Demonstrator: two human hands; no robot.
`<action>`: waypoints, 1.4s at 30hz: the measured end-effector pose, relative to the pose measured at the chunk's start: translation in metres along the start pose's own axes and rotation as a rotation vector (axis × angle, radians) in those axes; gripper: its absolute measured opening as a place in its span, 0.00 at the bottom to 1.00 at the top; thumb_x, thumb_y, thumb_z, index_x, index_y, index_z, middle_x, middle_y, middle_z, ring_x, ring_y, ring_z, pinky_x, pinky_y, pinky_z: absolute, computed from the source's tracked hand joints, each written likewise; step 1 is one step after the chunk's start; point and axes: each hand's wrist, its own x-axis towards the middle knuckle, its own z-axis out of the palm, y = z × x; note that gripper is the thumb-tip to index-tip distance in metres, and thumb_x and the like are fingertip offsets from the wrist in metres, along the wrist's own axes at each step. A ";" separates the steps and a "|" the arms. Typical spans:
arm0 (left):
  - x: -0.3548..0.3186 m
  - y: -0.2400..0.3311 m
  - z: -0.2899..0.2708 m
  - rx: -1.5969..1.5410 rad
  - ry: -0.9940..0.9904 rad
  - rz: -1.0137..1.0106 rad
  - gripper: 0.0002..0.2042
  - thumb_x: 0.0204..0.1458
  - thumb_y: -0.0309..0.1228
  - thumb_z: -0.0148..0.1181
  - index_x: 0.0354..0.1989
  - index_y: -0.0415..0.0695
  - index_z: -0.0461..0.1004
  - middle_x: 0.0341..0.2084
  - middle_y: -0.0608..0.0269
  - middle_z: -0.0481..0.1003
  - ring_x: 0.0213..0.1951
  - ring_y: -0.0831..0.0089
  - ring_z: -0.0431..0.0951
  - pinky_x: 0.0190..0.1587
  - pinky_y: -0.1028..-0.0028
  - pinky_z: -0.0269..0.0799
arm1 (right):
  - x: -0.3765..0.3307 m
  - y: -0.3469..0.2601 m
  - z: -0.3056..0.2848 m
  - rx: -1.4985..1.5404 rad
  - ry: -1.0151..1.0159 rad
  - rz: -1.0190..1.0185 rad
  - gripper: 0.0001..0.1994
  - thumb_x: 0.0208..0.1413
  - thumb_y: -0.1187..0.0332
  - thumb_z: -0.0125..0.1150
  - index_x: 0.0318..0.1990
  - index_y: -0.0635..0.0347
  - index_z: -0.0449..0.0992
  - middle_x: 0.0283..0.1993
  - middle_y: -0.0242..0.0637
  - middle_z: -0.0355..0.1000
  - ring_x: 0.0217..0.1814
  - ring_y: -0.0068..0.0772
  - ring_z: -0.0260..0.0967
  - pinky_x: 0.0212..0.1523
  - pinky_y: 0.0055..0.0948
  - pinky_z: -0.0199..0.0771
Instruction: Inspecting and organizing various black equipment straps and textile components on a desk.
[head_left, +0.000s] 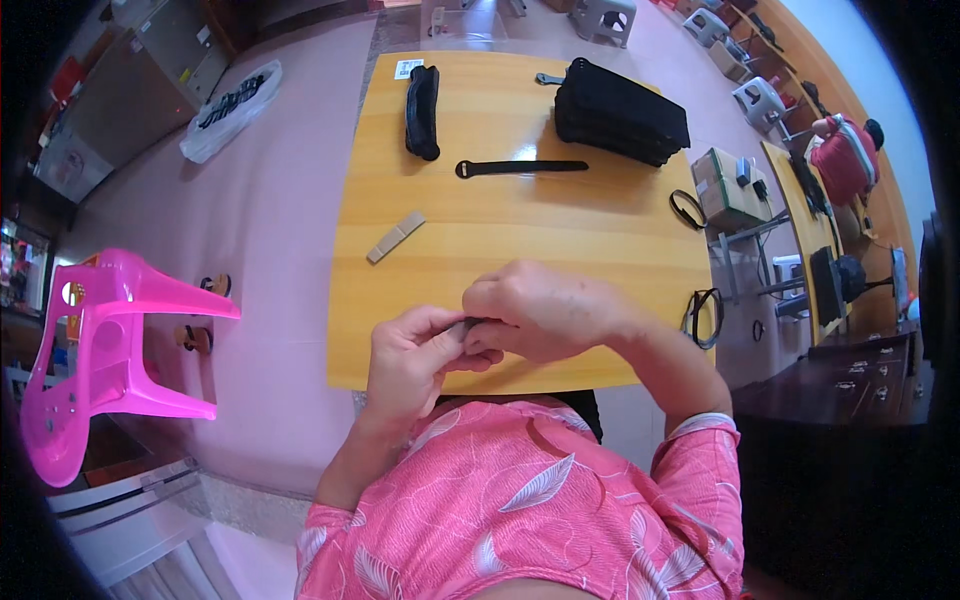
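Observation:
My left hand (415, 355) and my right hand (535, 310) meet over the near edge of the wooden table (560, 240). Both are closed, fingertips pinched together around a small dark grey piece (466, 325). Most of it is hidden by the fingers, so its kind does not show. Beyond the hands lies a flat tan strip (397, 238) with cross lines. Farther off, a black strap (525, 168) with a slotted round end is stretched out sideways. Behind it are a long black bundle (422, 112) on the left and a thick black stack (620, 112) on the right.
Black loops (704, 318) hang at the table's right edge. A grey slotted end (549, 79) sticks out beside the stack. Left of the table stands a pink stool (125, 330). A carton (735, 190) is on the right, and another person (845, 160) is at a farther table.

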 end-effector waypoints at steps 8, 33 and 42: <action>-0.001 -0.012 -0.065 0.058 0.191 0.005 0.05 0.52 0.19 0.50 0.35 0.30 0.70 0.25 0.47 0.75 0.21 0.62 0.79 0.20 0.76 0.77 | -0.061 0.098 -0.124 0.236 0.774 0.391 0.04 0.51 0.70 0.55 0.32 0.61 0.73 0.23 0.28 0.68 0.21 0.19 0.64 0.22 0.21 0.64; 0.012 -0.058 -0.076 0.249 0.164 -0.124 0.09 0.54 0.21 0.52 0.42 0.30 0.70 0.25 0.53 0.75 0.23 0.73 0.78 0.24 0.80 0.74 | -0.004 0.193 -0.049 0.694 0.677 0.693 0.12 0.54 0.64 0.58 0.23 0.62 0.71 0.20 0.34 0.70 0.19 0.27 0.72 0.16 0.21 0.67; 0.012 -0.056 -0.080 0.208 0.190 -0.126 0.11 0.54 0.20 0.51 0.45 0.29 0.69 0.27 0.50 0.76 0.24 0.72 0.78 0.27 0.78 0.76 | -0.013 0.215 -0.041 0.069 0.734 1.013 0.14 0.49 0.62 0.58 0.24 0.68 0.76 0.21 0.46 0.74 0.19 0.37 0.73 0.26 0.34 0.74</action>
